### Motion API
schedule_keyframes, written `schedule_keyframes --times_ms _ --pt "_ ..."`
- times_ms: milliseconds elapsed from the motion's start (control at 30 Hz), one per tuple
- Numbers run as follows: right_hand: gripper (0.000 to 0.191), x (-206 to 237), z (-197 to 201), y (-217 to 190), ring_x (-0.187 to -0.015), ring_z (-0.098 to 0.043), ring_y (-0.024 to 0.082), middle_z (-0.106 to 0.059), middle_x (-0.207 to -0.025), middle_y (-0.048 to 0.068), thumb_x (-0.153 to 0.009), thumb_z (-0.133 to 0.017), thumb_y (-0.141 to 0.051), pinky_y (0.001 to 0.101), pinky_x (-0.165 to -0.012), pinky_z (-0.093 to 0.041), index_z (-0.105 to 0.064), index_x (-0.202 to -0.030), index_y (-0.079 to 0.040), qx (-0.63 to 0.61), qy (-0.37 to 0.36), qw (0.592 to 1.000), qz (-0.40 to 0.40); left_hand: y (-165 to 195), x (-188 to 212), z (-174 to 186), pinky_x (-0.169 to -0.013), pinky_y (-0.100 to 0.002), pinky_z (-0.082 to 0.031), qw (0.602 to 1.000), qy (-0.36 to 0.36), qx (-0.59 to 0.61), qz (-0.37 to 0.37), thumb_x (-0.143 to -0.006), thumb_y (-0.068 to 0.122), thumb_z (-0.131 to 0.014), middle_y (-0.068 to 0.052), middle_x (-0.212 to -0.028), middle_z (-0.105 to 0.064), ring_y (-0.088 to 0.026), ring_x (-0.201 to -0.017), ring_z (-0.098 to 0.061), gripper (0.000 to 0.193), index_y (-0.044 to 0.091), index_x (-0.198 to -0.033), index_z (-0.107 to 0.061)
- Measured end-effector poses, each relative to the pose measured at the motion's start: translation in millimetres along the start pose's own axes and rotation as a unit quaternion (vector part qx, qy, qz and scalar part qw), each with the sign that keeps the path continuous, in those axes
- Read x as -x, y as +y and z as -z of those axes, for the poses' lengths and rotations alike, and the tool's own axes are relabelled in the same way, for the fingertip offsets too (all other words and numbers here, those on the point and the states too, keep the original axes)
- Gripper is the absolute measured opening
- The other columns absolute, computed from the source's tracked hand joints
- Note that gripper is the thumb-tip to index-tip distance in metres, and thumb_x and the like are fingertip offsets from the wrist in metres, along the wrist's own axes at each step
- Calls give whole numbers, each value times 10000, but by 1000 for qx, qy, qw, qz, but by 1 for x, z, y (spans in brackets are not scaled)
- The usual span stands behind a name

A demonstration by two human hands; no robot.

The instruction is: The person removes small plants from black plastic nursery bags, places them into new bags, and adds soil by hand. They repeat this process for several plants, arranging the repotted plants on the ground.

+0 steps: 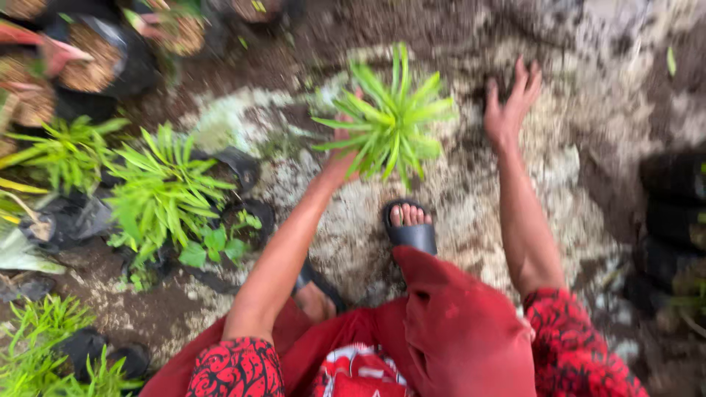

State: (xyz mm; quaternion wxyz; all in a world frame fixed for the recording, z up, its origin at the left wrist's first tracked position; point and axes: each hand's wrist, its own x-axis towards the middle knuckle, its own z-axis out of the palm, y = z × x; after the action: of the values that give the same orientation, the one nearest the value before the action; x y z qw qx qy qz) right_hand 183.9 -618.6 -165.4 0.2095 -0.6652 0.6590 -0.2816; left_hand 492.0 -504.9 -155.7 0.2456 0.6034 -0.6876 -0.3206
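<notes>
Standing at the left are green seedlings in black bags (165, 195). In the middle, the left hand (343, 151) grasps a spiky green plant (392, 121) above the pale ground. The right hand (510, 103) is released, fingers spread, over dark soil (471, 44).

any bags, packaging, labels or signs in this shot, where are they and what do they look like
No labels, signs or screens show.
Black plastic grow bags: top left, round, open, filled with brown husk.
Crumpled black grow bags: left of centre, among leafy green seedlings.
Dark bags: right edge, blurred.
The left hand holds a spiky green plant; the right hand is spread over the soil.
</notes>
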Motion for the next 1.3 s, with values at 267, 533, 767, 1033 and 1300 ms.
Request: schedule_keyframes --times_ms 267,533,767,1033,1300 --pt "503 2 -16 -77 -1503 -338 436 -386 -1600 228 -977 -661 -63 513 -1259 -273 -549 -1463 -131 -61 -29 998 7 28 -19 17 -1250 -522 -191 997 -52 48 -10 -884 307 -716 -220 -1678 -304 -388 -1494 -272 378 195 -1243 -683" --pt "706 6 -7 -78 -1454 -249 486 -242 -1571 312 -927 -707 -57 576 -1199 -214 -380 -1553 -42 -24 -6 1000 10 9 1 12 -1238 -604 -57 1000 16 -5 -21 -876 261 -688 -253 -1656 -155 -417 -1536 -57 573 133 -1431 -623" --pt "427 14 -29 -90 -1472 -371 431 -402 -1567 258 -968 -637 -5 530 -1226 -313 -613 -1389 -77 -15 -102 991 80 20 -7 14 -1320 -611 -105 998 -4 44 33 -1053 295 -648 -199 -1702 -236 -377 -1595 -183 304 157 -1318 -700" --pt "440 38 -6 -68 -1408 -431 478 -486 -1476 287 -842 -592 49 497 -1202 -355 -609 -1278 -10 -18 -183 966 180 13 7 12 -1255 -565 -217 997 66 10 24 -866 330 -749 -231 -1619 -211 -419 -1505 -233 474 184 -1305 -649" --pt "412 64 -5 -70 -1340 -512 442 -527 -1459 234 -895 -668 24 490 -1119 -446 -641 -1300 -42 -22 -170 963 208 18 -9 4 -1262 -564 -67 995 -91 -3 -40 -985 489 -614 -207 -1662 -220 -419 -1552 -140 594 212 -1505 -535"
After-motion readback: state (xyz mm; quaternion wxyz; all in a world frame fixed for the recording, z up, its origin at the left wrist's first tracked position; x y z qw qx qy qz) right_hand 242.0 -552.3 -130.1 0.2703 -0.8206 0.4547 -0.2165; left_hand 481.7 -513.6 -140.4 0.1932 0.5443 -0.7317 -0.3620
